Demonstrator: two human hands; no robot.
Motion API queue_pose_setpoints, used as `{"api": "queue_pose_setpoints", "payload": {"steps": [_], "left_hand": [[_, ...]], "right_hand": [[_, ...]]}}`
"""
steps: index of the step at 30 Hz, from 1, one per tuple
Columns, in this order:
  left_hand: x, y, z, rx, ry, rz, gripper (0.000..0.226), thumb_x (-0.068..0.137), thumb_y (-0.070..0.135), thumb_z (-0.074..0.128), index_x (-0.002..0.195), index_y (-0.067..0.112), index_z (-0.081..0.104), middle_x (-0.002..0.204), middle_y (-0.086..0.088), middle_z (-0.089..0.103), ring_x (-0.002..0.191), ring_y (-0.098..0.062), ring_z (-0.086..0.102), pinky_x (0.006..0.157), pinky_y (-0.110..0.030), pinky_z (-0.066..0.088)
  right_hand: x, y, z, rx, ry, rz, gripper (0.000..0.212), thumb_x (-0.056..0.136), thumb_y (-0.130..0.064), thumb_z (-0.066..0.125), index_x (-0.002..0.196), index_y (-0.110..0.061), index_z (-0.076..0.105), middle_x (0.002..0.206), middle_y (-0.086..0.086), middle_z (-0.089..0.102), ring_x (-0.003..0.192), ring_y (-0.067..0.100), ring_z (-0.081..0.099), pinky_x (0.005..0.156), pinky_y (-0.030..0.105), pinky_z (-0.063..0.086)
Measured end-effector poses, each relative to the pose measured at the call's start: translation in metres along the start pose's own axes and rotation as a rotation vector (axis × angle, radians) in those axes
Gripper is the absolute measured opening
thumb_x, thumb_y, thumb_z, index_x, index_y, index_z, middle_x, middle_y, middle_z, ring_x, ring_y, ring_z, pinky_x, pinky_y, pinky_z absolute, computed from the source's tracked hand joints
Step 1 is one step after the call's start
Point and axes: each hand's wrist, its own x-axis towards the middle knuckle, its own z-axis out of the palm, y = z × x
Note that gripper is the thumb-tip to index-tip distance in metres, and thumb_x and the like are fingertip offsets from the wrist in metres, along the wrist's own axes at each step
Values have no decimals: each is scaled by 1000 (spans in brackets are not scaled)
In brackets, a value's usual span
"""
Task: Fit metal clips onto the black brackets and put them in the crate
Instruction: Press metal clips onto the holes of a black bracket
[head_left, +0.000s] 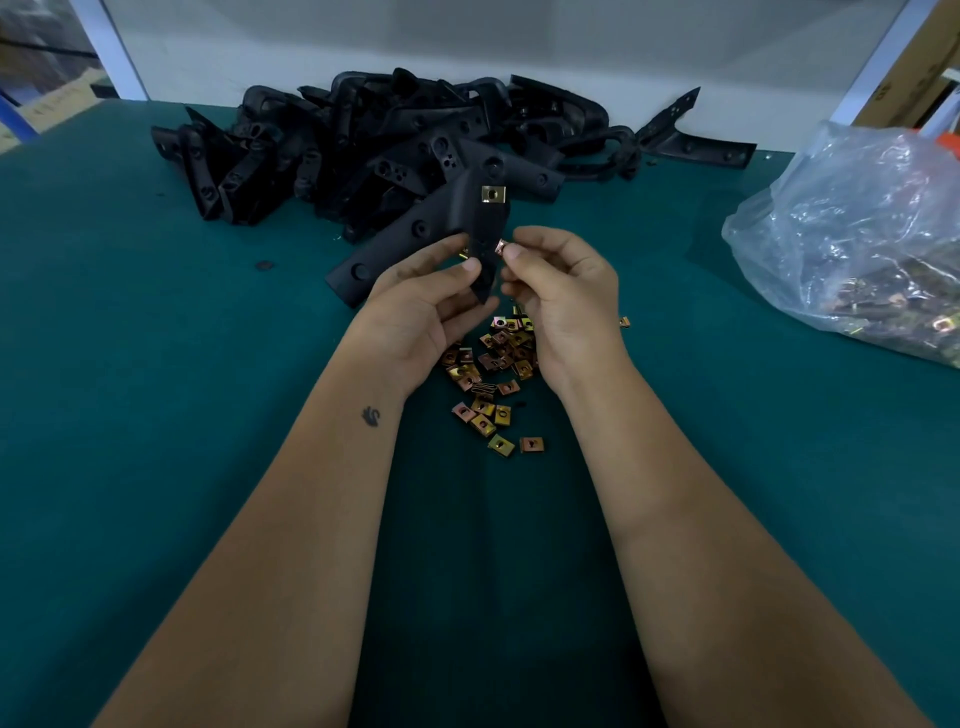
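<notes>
Above the loose clips (493, 374) on the green mat, my left hand (423, 306) gripped the black bracket (441, 228) (one clip already seated) while my right hand (558, 296) pinched the next clip (500, 246), best slid on squarely.

Nothing here can really be read. The only printing in sight is a few dark marks on the side of a cardboard box (919, 67) standing at the far right behind the table, and they are too small and blurred to make out as letters or numbers. On the inner left forearm (311, 493), near the wrist, sits a small dark tattoo (371, 416): a little figure rather than writing, and its shape stays unclear from where I stand. The clear plastic bag (857, 228) on the right carries no legible label on the side turned this way.
</notes>
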Motion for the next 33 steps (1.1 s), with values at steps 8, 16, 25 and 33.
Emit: {"api": "queue_pose_setpoints", "payload": {"steps": [8,16,25,33], "left_hand": [[0,0,0,12,33,-1,33,94,0,59,126,9,61,86,1,74,73,-10,71,70,-26,58],[1,-1,1,31,66,4,21,92,-1,60,108,12,65,81,-1,74,71,-12,71,66,-27,58],[-2,-5,5,127,50,44,23,93,-1,61,106,18,62,97,-8,70,79,-14,70,69,-28,59],[-4,-3,6,123,43,38,40,93,-2,60,131,6,54,99,-9,69,77,-13,70,69,-27,59]], "right_hand": [[-1,-3,0,-120,-45,-65,21,86,9,63,90,-12,62,74,-2,68,69,6,63,63,19,50],[0,-6,-3,-287,-77,-109,22,85,6,65,91,-14,58,73,-3,66,69,4,61,69,22,51],[-1,-8,-6,-279,-74,-108,25,84,5,67,91,-16,58,68,-8,66,65,3,59,65,21,47],[-2,-8,-3,-228,-81,-84,24,85,8,66,93,-14,58,68,-7,65,64,0,61,61,15,47]]}}
